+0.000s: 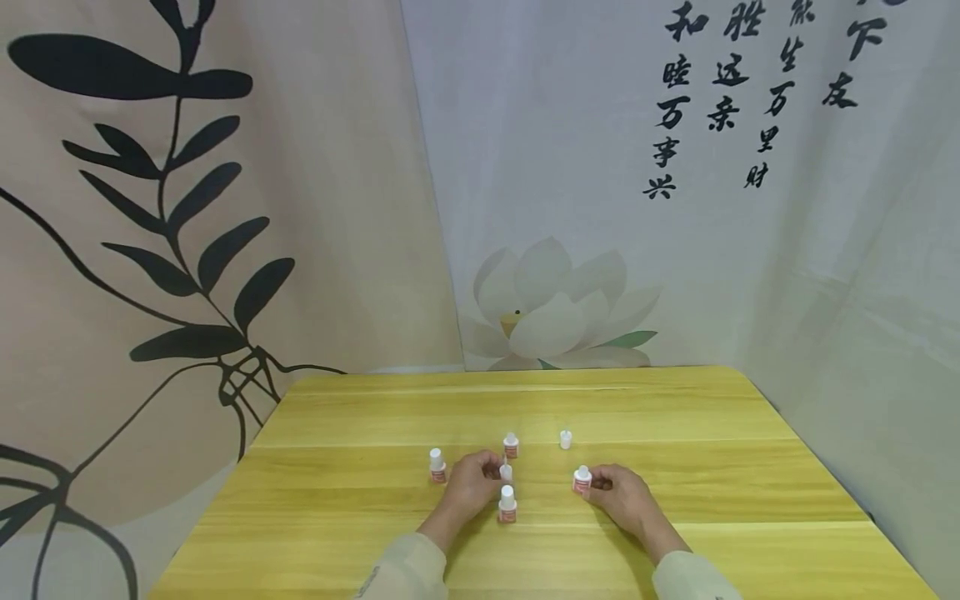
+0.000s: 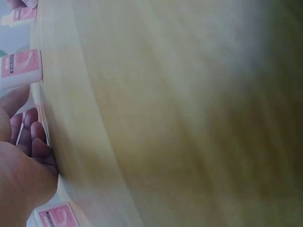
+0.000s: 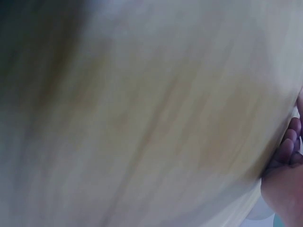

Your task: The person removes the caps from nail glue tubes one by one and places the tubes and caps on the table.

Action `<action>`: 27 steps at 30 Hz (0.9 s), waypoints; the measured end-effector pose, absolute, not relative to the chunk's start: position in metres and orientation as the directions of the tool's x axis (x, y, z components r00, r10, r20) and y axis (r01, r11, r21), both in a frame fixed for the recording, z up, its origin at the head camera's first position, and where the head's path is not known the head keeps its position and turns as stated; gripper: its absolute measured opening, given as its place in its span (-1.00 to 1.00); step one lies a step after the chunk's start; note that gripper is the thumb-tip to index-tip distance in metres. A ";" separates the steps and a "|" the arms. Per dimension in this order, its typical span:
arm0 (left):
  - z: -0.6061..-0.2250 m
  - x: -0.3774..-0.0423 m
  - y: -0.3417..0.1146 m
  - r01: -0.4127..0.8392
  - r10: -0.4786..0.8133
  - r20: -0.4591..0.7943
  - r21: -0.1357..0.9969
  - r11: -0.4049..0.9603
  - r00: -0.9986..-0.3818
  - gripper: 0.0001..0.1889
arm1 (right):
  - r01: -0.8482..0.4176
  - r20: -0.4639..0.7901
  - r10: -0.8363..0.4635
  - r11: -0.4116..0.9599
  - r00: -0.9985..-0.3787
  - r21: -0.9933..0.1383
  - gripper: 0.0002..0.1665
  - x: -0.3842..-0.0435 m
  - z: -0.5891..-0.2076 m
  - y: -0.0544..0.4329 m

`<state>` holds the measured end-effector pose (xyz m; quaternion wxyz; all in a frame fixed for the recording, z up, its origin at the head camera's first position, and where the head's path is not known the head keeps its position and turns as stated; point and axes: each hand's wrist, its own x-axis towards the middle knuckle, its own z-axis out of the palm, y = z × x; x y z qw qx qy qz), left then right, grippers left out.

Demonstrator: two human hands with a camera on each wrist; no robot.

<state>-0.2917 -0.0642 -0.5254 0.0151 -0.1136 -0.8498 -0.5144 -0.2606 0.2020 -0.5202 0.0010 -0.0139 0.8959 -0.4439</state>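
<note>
In the head view my left hand (image 1: 474,483) pinches a small white cap (image 1: 506,474) with a thin tip pointing up. Just in front of that hand stands a capped nail glue bottle (image 1: 507,505), its pink label also showing in the left wrist view. Behind the fingertips is a shorter-topped bottle (image 1: 511,446). My right hand (image 1: 624,497) grips another small bottle (image 1: 582,479) by its side, thumb and fingers at its right edge. In the right wrist view only curled fingers (image 3: 286,144) show at the edge; the bottle is out of sight there.
A capped bottle (image 1: 437,466) stands left of the left hand. A loose white cap (image 1: 566,439) sits behind the right hand's bottle. Everything rests on a yellow wood-grain table (image 1: 360,417), with printed curtains (image 1: 360,208) hanging behind its far edge.
</note>
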 end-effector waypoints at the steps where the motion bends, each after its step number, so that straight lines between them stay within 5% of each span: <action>1: -0.526 -0.292 -0.064 0.217 0.180 0.149 0.864 0.454 -0.972 -0.79 | -0.028 0.013 -0.029 0.609 -0.999 -0.793 -0.69 -0.260 -0.521 0.202; 27: -0.521 -0.289 -0.063 0.254 0.202 0.172 0.823 0.509 -0.964 -0.73 | -0.013 -0.009 -0.033 0.598 -0.999 -0.802 -0.75 -0.260 -0.519 0.201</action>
